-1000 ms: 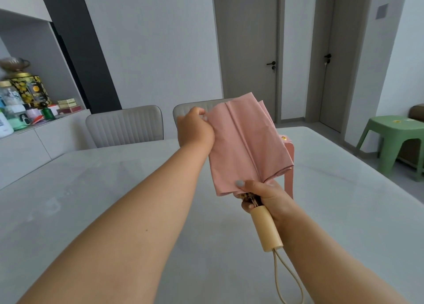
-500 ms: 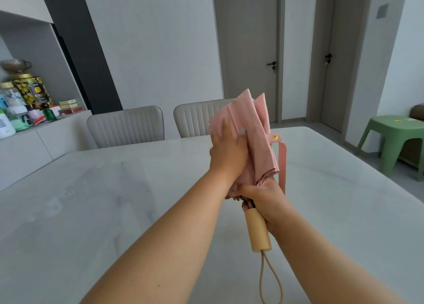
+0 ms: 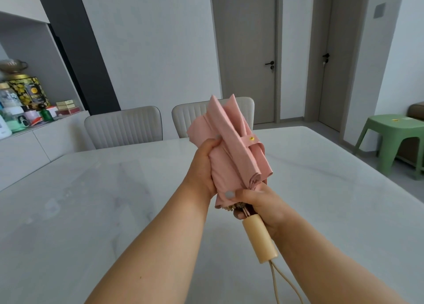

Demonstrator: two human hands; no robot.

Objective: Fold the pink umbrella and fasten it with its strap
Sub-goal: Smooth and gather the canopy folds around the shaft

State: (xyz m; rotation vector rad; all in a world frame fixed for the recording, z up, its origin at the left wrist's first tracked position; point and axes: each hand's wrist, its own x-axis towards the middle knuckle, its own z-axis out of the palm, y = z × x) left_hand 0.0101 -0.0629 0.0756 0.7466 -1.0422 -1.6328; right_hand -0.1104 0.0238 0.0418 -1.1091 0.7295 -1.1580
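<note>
Left edge of view: shelf clutter point(image 3: 25, 106) on a low cabinet, well apart from the work. Two grey chairs point(image 3: 124, 126) stood behind the white table point(image 3: 91, 200).

Left hand point(image 3: 203, 166) was wrapped round the left flank of the pink umbrella point(image 3: 231, 166), fingers curled into the canopy folds and bunching them against the shaft; one fingertip showed at the upper edge of the grip. The far-side fingers were hidden, so how tight the hold was I could not tell.

The umbrella was held in the air above the table, touching nothing but the hands. Its long axis ran from the cream handle point(image 3: 259, 239), low and near the body, up and slightly left to the fabric tips near the chair backs. Cloth was gathered but loose, pleats uneven.

The strap point(image 3: 249, 140) lay across the upper right of the bundle, its gold snap point(image 3: 252, 138) facing the camera, the free end looping off the right side. Whether it was fastened could not be read; it looked slack.

Right hand point(image 3: 259, 202) gripped the canopy's lower hem just above the handle, thumb pressed across the front, other fingers curled behind.

Judgement: the strap sat above and just right of the left hand, well up the axis from the right. The left hand was nearer it, but letting go would free the folds; the right hand seemed better placed to reach for it.

Far right: a green stool point(image 3: 390, 138) by the wall.
</note>
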